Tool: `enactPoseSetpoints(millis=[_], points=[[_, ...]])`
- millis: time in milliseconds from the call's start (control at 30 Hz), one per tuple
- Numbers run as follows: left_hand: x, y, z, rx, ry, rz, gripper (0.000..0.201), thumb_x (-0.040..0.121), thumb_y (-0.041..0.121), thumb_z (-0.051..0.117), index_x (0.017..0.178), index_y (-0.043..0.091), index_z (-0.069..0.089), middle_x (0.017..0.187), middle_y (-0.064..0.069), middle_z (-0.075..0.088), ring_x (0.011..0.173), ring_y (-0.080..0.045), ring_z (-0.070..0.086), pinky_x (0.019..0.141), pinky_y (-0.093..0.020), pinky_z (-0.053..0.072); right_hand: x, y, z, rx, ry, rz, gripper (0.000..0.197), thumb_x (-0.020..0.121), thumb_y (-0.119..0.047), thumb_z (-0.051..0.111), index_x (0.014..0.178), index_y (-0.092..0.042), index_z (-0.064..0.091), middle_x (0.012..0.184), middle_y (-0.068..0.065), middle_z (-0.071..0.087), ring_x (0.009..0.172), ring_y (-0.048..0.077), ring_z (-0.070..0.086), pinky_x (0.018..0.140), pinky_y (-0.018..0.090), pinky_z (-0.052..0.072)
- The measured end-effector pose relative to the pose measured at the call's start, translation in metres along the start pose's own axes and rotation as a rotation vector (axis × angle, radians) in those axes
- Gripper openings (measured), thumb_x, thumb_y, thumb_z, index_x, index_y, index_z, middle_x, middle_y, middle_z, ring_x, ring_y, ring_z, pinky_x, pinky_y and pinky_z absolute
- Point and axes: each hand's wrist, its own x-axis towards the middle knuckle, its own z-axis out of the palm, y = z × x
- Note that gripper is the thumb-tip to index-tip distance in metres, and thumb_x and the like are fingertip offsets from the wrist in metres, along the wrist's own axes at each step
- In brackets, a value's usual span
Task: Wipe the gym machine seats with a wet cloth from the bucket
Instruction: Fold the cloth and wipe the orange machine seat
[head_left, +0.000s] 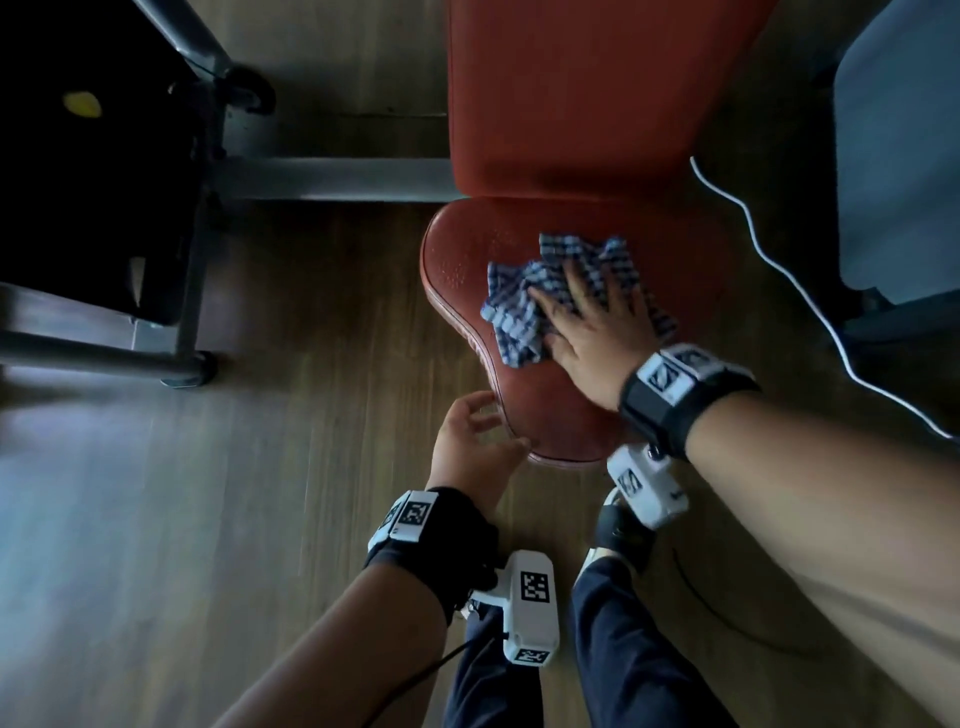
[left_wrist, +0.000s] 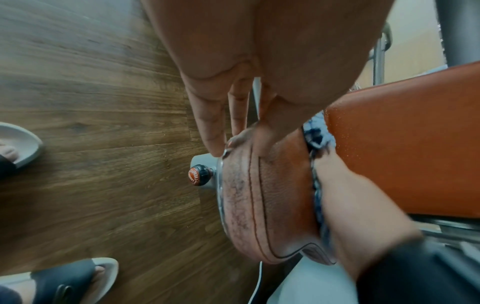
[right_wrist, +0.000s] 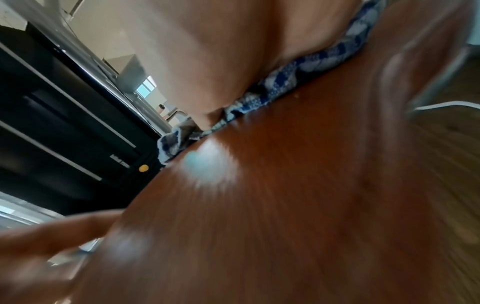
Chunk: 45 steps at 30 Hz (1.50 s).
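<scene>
The right hand (head_left: 587, 332) presses flat, fingers spread, on the checked cloth (head_left: 524, 306) atop the red seat (head_left: 550, 410). The left hand (head_left: 470, 447), fingers loose and holding nothing, touches the seat's near edge; bare seat lies ahead of the cloth.

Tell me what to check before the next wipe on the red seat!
1. Cloth lies on the red seat: ok.
2. Right hand presses flat on the cloth: ok.
3. Left hand touches the seat's front edge to steady it: ok.
4. Part of the seat near the person is bare for the next stroke: ok.
5. Cloth wet enough: cannot tell, though droplets show on the seat.
6. Bucket close by for rinsing: cannot tell, none in view.
</scene>
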Motion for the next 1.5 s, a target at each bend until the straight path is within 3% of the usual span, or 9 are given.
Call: enactPoseSetpoints(millis=[133, 233, 333, 467, 633, 767, 1067, 1333, 1500], points=[[0.002, 0.01, 0.004, 0.015, -0.001, 0.017, 0.067, 0.056, 0.032, 0.083, 0.112, 0.055, 0.056, 0.115, -0.007, 0.064, 0.099, -0.031, 0.071, 0.07, -0.055, 0.063, -0.07, 0.008, 0.011, 0.002, -0.096, -0.032, 0.062, 0.093, -0.056, 0.017, 0.148, -0.051, -0.012, 0.158, -0.007, -0.029, 0.147, 0.036, -0.014, 0.119, 0.057, 0.0], [0.003, 0.01, 0.005, 0.005, 0.007, 0.007, 0.065, 0.059, 0.024, 0.083, 0.11, 0.056, 0.056, 0.115, -0.006, 0.065, 0.098, -0.031, 0.072, 0.07, -0.054, 0.063, -0.09, 0.014, 0.012, -0.013, -0.193, -0.068, 0.065, 0.084, -0.061, -0.001, 0.144, -0.051, -0.022, 0.152, -0.007, -0.041, 0.144, 0.035, -0.026, 0.12, 0.053, -0.004], [0.002, 0.007, 0.005, 0.022, 0.021, 0.025, 0.063, 0.067, 0.022, 0.082, 0.114, 0.055, 0.056, 0.112, -0.002, 0.065, 0.093, -0.029, 0.073, 0.069, -0.052, 0.063, -0.063, 0.013, 0.004, -0.043, -0.163, -0.069, 0.06, 0.091, -0.059, 0.005, 0.144, -0.052, -0.021, 0.152, -0.006, -0.04, 0.145, 0.034, -0.023, 0.117, 0.052, -0.012], [0.005, 0.004, 0.005, 0.022, 0.03, 0.026, 0.063, 0.062, 0.029, 0.081, 0.111, 0.059, 0.055, 0.109, 0.003, 0.066, 0.089, -0.027, 0.075, 0.071, -0.053, 0.063, 0.019, 0.004, -0.02, -0.083, -0.097, -0.099, 0.061, 0.1, -0.051, 0.026, 0.149, -0.049, -0.009, 0.161, -0.005, -0.023, 0.148, 0.036, -0.011, 0.119, 0.056, -0.003], [0.009, -0.005, 0.007, 0.034, 0.054, 0.072, 0.062, 0.073, 0.014, 0.082, 0.115, 0.052, 0.056, 0.104, 0.009, 0.068, 0.085, -0.013, 0.074, 0.073, -0.047, 0.064, 0.102, -0.056, -0.037, -0.19, -0.053, -0.178, 0.07, 0.098, -0.049, 0.036, 0.152, -0.039, -0.006, 0.163, 0.001, -0.015, 0.147, 0.041, -0.009, 0.117, 0.06, 0.001], [0.01, -0.009, 0.007, 0.023, 0.06, 0.084, 0.06, 0.079, 0.006, 0.081, 0.123, 0.04, 0.058, 0.101, 0.013, 0.068, 0.08, -0.003, 0.071, 0.072, -0.04, 0.064, 0.113, -0.073, -0.034, -0.2, -0.01, -0.216, 0.064, 0.1, -0.047, 0.033, 0.152, -0.042, -0.002, 0.162, -0.003, -0.018, 0.148, 0.039, -0.008, 0.118, 0.058, 0.002], [0.014, -0.009, 0.007, 0.026, 0.069, 0.085, 0.065, 0.069, 0.012, 0.084, 0.108, 0.058, 0.058, 0.099, 0.013, 0.068, 0.082, -0.015, 0.073, 0.07, -0.047, 0.063, 0.085, 0.057, -0.04, -0.181, -0.027, 0.0, 0.064, 0.099, -0.046, 0.033, 0.153, -0.041, -0.001, 0.164, -0.002, -0.01, 0.149, 0.035, 0.0, 0.119, 0.054, 0.006], [0.013, -0.009, 0.007, 0.018, 0.058, 0.067, 0.063, 0.066, 0.022, 0.082, 0.11, 0.059, 0.057, 0.104, 0.011, 0.068, 0.09, -0.017, 0.073, 0.072, -0.048, 0.063, 0.104, -0.06, -0.036, -0.109, 0.039, -0.035, 0.063, 0.099, -0.046, 0.032, 0.154, -0.038, 0.001, 0.163, -0.004, -0.014, 0.148, 0.04, -0.003, 0.116, 0.061, 0.001], [0.012, -0.008, 0.007, 0.027, 0.052, 0.058, 0.063, 0.062, 0.029, 0.08, 0.112, 0.06, 0.056, 0.106, 0.011, 0.066, 0.094, -0.02, 0.073, 0.073, -0.049, 0.063, 0.11, -0.029, -0.032, -0.147, 0.045, -0.123, 0.064, 0.099, -0.044, 0.034, 0.155, -0.036, 0.004, 0.163, -0.001, -0.012, 0.149, 0.038, -0.005, 0.119, 0.055, 0.0]])
